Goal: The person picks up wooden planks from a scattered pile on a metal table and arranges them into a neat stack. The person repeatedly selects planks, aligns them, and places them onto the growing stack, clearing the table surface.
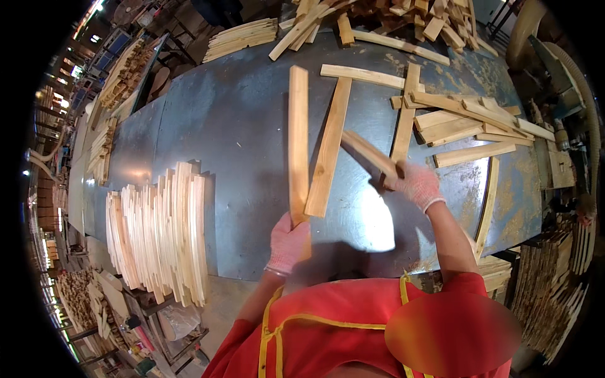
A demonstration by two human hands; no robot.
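Note:
My left hand (288, 244), in a pinkish knit glove, is closed round the near end of a long wooden strip (299, 138) that points away from me over the metal table. A second strip (330, 148) lies just right of it, slanting, its near end close to my left fingers. Further right, my gloved right hand (417, 186) grips one end of a shorter-looking strip (370, 153), which is slightly blurred and points up to the left. Beyond that hand another strip (405, 116) lies lengthwise, crossing a sideways strip (362, 75).
A row of pale strips (157, 233) sits at the table's left front. Loose strips (466, 123) overlap at the right, near sawdust. A jumbled wood heap (435, 22) covers the far edge, beside stacked strips (242, 39). A hose (583, 88) curves at far right.

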